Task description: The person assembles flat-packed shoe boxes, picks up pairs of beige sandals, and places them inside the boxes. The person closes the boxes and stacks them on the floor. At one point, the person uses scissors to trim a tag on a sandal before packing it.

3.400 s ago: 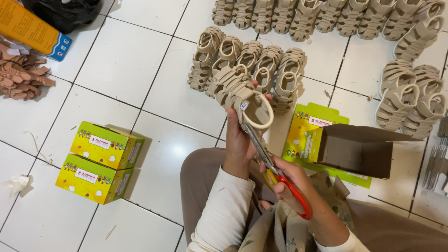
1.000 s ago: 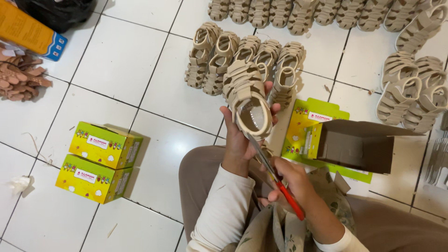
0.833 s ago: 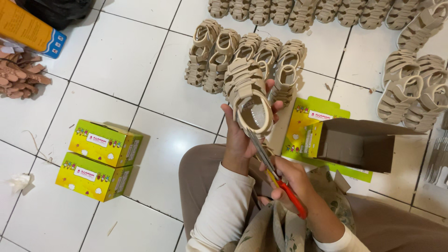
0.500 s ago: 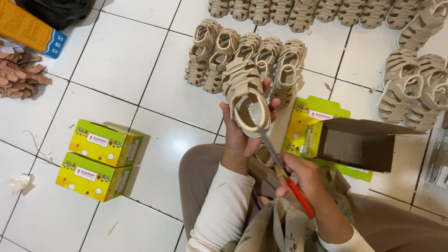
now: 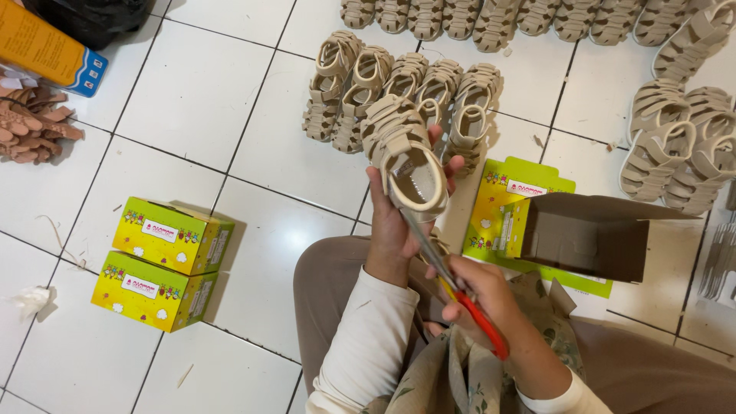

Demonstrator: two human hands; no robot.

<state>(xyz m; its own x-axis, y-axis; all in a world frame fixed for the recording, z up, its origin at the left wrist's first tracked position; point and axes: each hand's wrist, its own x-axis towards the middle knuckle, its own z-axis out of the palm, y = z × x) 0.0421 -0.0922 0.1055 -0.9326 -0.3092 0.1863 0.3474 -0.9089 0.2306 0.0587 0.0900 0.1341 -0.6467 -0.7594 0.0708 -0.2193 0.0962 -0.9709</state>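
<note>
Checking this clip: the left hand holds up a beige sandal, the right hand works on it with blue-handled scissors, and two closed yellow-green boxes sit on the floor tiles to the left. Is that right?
Not quite: the scissors have red handles, not blue, as the head view shows. The rest stands: the left hand holds up the beige sandal, the right hand works the scissors, and two closed yellow-green boxes sit on the floor tiles to the left.

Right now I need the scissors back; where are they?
The red-handled scissors are in the right hand, blades reaching into the beige sandal held by the left hand.

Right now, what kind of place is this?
Probably a small shoe-packing workspace on a white tiled floor: rows of beige strappy sandals, yellow-green cardboard shoe boxes, and red-handled scissors trimming one sandal.
</note>
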